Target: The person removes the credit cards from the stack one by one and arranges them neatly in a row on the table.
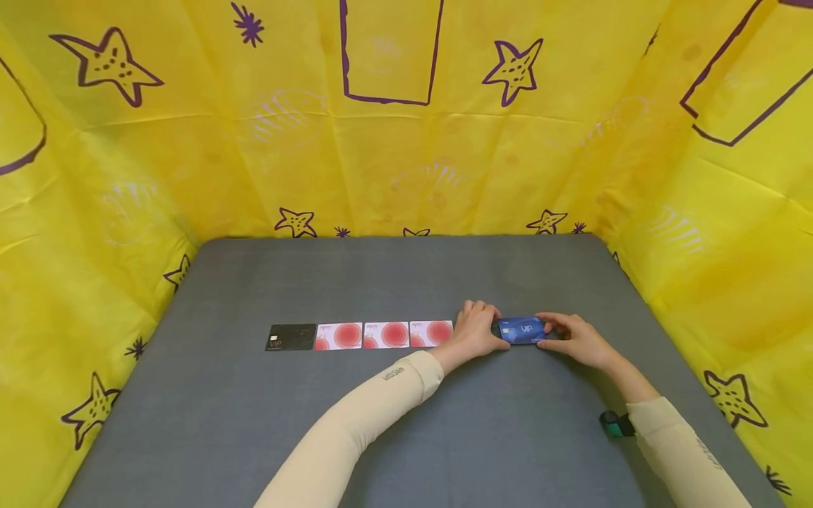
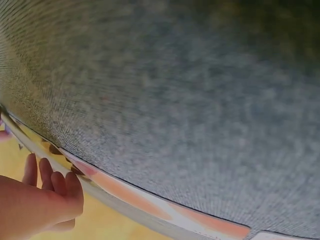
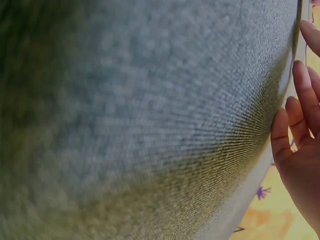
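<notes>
A blue VIP card [image 1: 522,330] lies flat on the grey table between the two hands. My left hand [image 1: 476,329] holds its left end, index finger at the far edge and thumb at the near edge. At the other end my right hand [image 1: 579,340] grips the right corners between thumb and index finger. To the left, a black VIP card [image 1: 290,337] and three white cards with red circles, the closest being a red-circle card [image 1: 432,333], form a straight row. The left hand [image 2: 47,202] and right hand [image 3: 302,135] appear at the edges of their wrist views.
The grey table [image 1: 254,437] is enclosed on three sides by a yellow curtain [image 1: 381,169] with purple star drawings. A dark strap with a green part [image 1: 615,425] shows beside the right sleeve. Both forearms reach in from the near side.
</notes>
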Demonstrator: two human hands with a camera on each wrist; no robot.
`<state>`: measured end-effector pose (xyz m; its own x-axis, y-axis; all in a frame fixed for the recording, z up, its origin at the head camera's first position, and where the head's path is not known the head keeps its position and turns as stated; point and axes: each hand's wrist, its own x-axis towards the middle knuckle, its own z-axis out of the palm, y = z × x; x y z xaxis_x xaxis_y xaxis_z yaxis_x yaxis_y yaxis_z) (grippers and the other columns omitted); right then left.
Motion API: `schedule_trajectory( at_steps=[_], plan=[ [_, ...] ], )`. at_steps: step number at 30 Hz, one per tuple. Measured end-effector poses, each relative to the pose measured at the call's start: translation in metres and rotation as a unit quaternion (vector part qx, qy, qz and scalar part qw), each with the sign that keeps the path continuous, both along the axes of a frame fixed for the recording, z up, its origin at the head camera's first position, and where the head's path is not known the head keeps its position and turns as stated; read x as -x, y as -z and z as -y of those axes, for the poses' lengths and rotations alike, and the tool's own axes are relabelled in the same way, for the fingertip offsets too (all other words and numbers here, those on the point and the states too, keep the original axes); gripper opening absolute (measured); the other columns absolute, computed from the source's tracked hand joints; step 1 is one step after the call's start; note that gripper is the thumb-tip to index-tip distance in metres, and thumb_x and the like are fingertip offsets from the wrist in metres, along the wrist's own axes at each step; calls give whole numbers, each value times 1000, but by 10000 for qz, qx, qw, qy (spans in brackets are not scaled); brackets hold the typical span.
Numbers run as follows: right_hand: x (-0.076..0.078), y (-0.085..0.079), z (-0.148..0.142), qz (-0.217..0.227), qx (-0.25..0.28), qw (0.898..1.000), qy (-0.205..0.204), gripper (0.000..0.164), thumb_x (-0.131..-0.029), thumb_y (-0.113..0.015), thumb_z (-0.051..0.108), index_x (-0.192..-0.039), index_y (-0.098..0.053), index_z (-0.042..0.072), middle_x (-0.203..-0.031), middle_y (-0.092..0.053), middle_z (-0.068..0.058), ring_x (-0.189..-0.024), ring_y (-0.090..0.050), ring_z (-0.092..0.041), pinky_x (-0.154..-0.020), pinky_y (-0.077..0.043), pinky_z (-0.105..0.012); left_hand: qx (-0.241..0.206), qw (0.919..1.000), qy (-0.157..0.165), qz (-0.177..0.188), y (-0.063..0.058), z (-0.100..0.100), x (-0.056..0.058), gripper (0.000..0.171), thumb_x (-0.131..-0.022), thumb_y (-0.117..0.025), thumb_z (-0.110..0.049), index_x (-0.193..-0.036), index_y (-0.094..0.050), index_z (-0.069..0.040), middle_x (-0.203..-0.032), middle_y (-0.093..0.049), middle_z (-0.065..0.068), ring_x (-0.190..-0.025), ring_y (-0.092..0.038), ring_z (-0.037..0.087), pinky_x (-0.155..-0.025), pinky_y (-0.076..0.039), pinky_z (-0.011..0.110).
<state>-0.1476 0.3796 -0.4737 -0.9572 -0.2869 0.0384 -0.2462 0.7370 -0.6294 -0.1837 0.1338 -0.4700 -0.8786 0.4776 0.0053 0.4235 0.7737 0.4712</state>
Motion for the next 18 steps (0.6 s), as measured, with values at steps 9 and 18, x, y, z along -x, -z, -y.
schedule_trajectory(
  at_steps=[9,18],
  plan=[
    [1,-1,-2,-207,-36,9997,-122,48,-84,-78,18,-126,-61,2,-92,-57,-4,-84,-44,-21,-73,-32,-32,187,9998,-118,1,-1,-6,0,54,-74,-82,-48,-116,-63,-21,-112,-56,-2,-108,-42,17,-89,-37,30],
    [2,-1,0,31,-36,10000,-63,50,-85,-77,18,-127,-60,0,-93,-55,-5,-87,-43,-23,-76,-31,-36,73,9998,-160,90,1,-4,-2,53,-75,-81,-46,-119,-64,-21,-113,-54,-2,-107,-42,16,-89,-36,28]
  ],
)
